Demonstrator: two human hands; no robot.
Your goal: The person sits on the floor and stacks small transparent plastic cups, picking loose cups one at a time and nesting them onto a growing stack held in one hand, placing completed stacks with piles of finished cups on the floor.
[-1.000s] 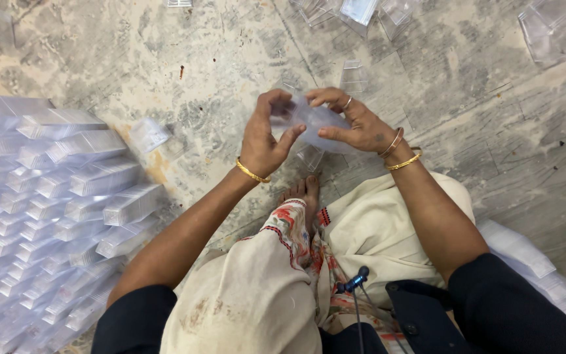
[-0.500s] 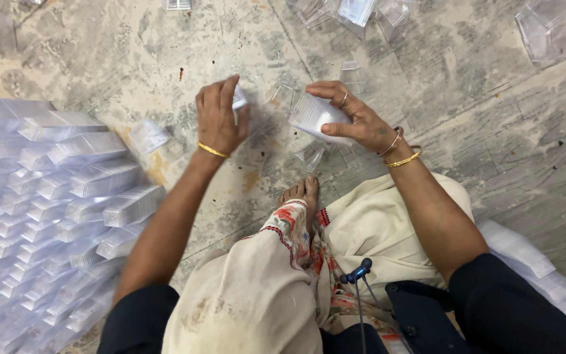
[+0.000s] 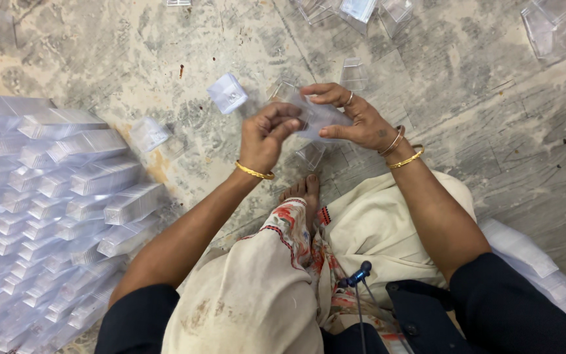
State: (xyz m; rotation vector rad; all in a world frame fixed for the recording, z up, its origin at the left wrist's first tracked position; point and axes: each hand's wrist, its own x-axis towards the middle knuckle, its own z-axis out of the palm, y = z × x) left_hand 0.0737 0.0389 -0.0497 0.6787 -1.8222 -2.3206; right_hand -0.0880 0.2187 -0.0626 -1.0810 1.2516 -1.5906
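I see the left hand [image 3: 266, 134] back at the clear plastic piece [image 3: 319, 117] held by the right hand [image 3: 355, 118], after reaching out over the concrete floor [image 3: 479, 98] half a second ago. A small clear box [image 3: 228, 93] now lies on the floor where that hand had been.

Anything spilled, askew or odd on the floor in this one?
Mostly orderly: clear boxes sit stacked in rows at left. A few loose ones lie scattered and tilted on the floor beyond the hands, which hold a clear piece. No visible damage or spill.
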